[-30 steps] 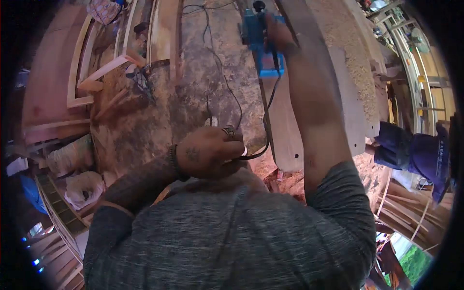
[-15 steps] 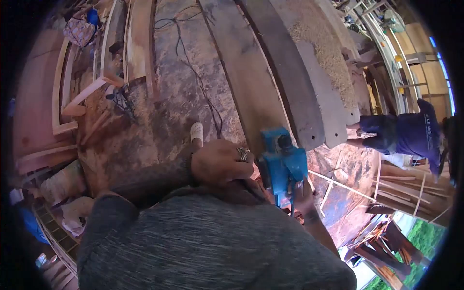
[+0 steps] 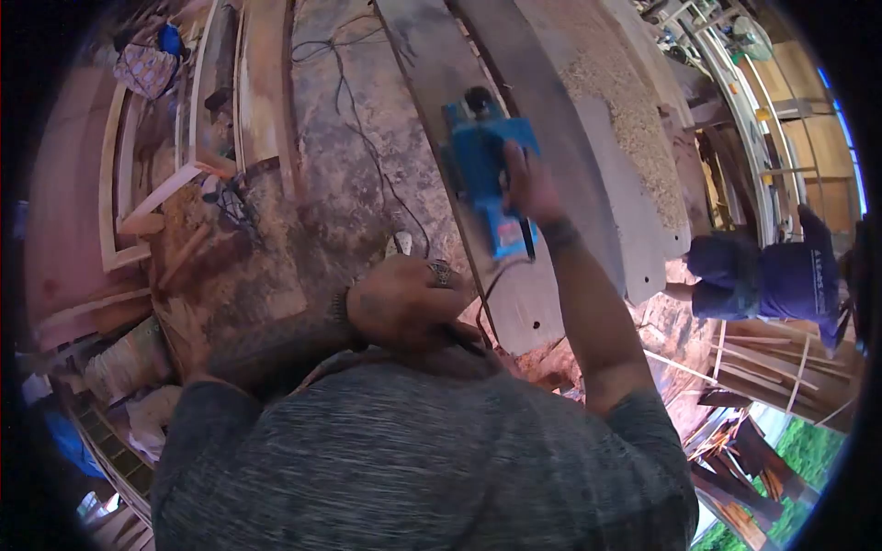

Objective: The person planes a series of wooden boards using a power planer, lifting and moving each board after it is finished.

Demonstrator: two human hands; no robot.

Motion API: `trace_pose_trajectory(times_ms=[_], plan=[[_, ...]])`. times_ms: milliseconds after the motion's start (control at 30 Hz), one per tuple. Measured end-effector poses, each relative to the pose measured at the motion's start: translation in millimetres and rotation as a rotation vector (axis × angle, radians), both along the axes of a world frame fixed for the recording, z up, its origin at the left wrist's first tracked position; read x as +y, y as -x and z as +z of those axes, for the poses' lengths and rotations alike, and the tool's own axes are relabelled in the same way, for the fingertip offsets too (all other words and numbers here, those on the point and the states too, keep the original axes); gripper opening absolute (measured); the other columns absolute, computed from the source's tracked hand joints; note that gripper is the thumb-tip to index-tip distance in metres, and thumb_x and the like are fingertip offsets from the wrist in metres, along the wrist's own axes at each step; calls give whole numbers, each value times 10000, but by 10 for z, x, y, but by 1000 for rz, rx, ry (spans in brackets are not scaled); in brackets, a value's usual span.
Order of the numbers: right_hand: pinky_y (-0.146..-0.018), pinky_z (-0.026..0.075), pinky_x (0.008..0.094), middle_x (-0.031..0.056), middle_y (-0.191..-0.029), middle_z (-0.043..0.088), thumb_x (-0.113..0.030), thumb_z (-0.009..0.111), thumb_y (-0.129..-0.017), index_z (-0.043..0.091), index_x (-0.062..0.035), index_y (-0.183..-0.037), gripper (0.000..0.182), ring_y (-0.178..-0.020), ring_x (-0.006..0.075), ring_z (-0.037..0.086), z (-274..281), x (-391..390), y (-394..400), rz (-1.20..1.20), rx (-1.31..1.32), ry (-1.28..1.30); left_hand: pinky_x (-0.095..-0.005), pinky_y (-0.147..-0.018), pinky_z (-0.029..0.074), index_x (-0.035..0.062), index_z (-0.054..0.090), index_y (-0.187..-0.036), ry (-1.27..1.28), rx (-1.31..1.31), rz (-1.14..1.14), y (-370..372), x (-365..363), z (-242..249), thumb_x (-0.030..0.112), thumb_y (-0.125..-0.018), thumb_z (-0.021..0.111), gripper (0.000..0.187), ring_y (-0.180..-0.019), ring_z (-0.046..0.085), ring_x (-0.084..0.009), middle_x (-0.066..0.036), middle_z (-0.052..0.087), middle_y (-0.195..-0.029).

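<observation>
A blue electric hand planer [image 3: 487, 161] with a black front knob rests on a long wooden plank [image 3: 441, 69]. My right hand [image 3: 535, 188] is wrapped around its rear handle, arm stretched forward. From the planer's back end a black power cord [image 3: 489, 286] loops down toward my body. My left hand [image 3: 404, 303], with a ring and a bracelet, is closed in front of my belly. The cord appears to run through its fist, though the fingers partly hide it.
A second plank [image 3: 542, 101] lies alongside, with sawdust [image 3: 625, 119] farther right. Cable [image 3: 367, 151] trails across the dirty floor. Wooden frames [image 3: 124, 174] stand at left. Another person in dark clothes [image 3: 790, 280] is at right, near stacked wood strips [image 3: 781, 372].
My right hand has pushed the planer forward along the plank, away from my body, uncovering the plank's near end. My left hand stays near my belly, shifted slightly left.
</observation>
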State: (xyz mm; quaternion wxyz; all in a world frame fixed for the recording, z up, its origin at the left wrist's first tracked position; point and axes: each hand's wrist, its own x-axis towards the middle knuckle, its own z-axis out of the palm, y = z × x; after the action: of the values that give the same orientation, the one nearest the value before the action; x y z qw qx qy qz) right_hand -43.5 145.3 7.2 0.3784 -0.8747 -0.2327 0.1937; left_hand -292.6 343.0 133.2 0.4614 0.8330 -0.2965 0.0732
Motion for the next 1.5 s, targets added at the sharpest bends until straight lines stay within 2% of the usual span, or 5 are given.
trace_pose_trajectory(times_ms=[133, 433, 667, 1067, 1500], plan=[[-680, 559, 447, 153, -738, 701, -652, 443, -1065, 682, 9, -1044, 703, -699, 293, 728, 443, 992, -569, -147, 292, -25, -478, -498, 459, 122, 532, -661, -40, -18, 123, -127, 336, 89, 407, -815, 861, 462, -569, 626, -336, -105, 555, -628], [-671, 573, 461, 181, -880, 732, -685, 446, -1056, 669, 12, -1167, 740, -702, 307, 736, -336, 2405, -2236, -60, 49, -197, -442, -533, 489, 99, 583, -826, -18, 18, 460, -524, 1034, 322, 328, -817, 901, 392, -618, 658, -299, -99, 615, -763], [-554, 533, 324, 56, -777, 615, -549, 463, -1113, 574, -107, -1344, 511, -623, 106, 625, 86, 539, -605, -5, 168, -130, -434, -625, 551, 89, 633, -956, -35, 108, 467, -593, 865, 223, 417, -891, 845, 396, -742, 729, -316, -117, 663, -845], [-597, 494, 347, 87, -779, 616, -416, 553, -1103, 470, -12, -1528, 592, -636, 151, 599, 945, -1753, 1597, -274, 318, -96, -497, -884, 563, 16, 628, -1137, -698, 19, 238, -1744, -1171, -1661, 372, -932, 726, 423, -1013, 703, -412, -223, 705, -1052], [-652, 516, 319, 65, -870, 647, -383, 511, -1125, 519, -3, -1433, 490, -740, 130, 612, 642, -2673, 2257, -259, 494, -194, -533, -898, 546, 83, 587, -1386, -444, -20, -76, -1105, -1572, -808, 470, -903, 770, 644, -1078, 682, -409, -220, 658, -1134]])
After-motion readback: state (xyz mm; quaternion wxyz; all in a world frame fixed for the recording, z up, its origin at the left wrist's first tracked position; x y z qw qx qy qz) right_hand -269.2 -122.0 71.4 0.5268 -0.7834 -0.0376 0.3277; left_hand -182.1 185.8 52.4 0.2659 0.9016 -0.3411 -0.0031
